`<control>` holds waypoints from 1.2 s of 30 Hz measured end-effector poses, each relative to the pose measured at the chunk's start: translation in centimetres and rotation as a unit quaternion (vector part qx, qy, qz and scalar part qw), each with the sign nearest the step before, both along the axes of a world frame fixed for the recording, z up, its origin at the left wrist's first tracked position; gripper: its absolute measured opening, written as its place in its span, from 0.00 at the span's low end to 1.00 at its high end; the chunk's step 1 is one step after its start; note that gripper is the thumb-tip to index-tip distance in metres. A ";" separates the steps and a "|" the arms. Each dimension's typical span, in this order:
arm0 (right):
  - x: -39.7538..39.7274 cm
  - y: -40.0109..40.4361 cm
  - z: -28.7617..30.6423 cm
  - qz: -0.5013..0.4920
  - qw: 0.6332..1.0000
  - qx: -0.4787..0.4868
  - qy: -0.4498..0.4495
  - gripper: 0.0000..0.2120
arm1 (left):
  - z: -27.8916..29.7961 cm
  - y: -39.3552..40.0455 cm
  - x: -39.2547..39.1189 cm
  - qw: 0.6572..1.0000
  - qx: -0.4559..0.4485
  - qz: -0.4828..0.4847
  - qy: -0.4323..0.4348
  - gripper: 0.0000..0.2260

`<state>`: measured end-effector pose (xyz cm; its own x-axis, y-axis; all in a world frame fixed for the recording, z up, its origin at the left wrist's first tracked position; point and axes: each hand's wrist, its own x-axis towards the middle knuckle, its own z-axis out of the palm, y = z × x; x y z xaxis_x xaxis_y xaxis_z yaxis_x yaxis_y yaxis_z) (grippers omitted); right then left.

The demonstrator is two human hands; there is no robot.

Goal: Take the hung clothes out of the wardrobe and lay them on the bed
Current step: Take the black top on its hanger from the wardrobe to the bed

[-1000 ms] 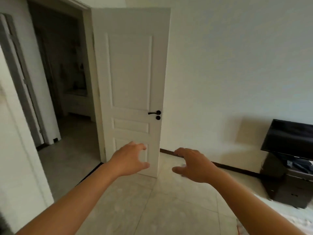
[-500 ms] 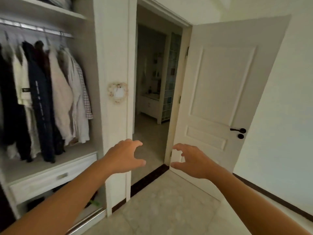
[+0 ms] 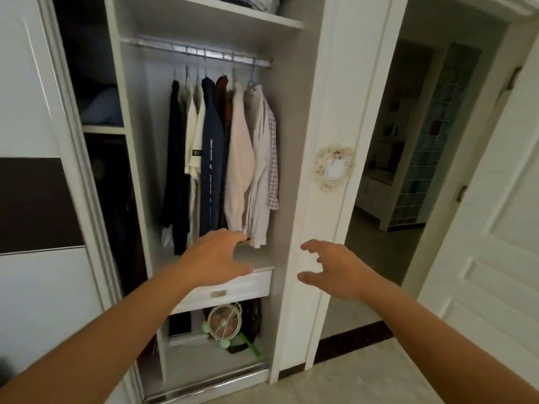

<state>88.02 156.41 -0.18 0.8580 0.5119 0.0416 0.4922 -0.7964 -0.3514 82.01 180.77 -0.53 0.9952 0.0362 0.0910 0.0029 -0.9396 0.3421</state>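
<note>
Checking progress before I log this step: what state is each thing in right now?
White wardrobe: open.
Hung clothes: all on the metal rail.
White drawer: closed.
White room door: open.
Left hand: open, empty.
Right hand: open, empty.

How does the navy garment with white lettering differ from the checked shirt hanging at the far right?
The navy garment is dark and plain, with white lettering running down it; the checked shirt is pale with a fine grid pattern. The navy garment hangs near the middle of the row, while the checked shirt hangs last, nearest the wardrobe's right wall. The navy garment also reaches lower than the checked shirt. Both hang from the same rail, untouched by either hand.
</note>
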 end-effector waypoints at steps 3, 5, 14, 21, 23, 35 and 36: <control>4.9 3.6 0.2 0.041 0.999 0.005 0.003 0.32 | 0.5 3.0 3.2 0.999 -0.003 0.036 0.021 0.27; 7.9 6.1 0.6 0.068 0.998 0.001 -0.002 0.28 | 0.8 4.8 5.2 0.998 -0.008 0.054 0.030 0.28; 17.7 17.8 2.6 0.152 0.988 0.003 -0.039 0.30 | 3.0 13.3 12.1 0.993 -0.026 0.115 -0.008 0.29; 22.9 27.6 5.5 0.172 0.984 0.039 -0.024 0.29 | 6.4 22.0 18.0 0.988 0.030 0.146 -0.044 0.35; 24.2 30.6 6.4 0.166 0.984 0.057 -0.026 0.28 | 7.7 24.5 19.7 0.986 0.030 0.150 -0.069 0.34; 31.8 45.7 16.0 0.118 0.974 0.123 -0.146 0.25 | 13.9 36.1 29.6 0.983 0.036 0.137 -0.119 0.25; 32.6 46.7 16.8 0.115 0.972 0.126 -0.163 0.24 | 14.1 36.5 30.3 0.983 0.038 0.135 -0.117 0.24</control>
<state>120.62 203.08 16.67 0.6430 0.6262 0.4410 0.7643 -0.5616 -0.3170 112.32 217.26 13.59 0.9017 0.2802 0.3293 0.1851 -0.9385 0.2916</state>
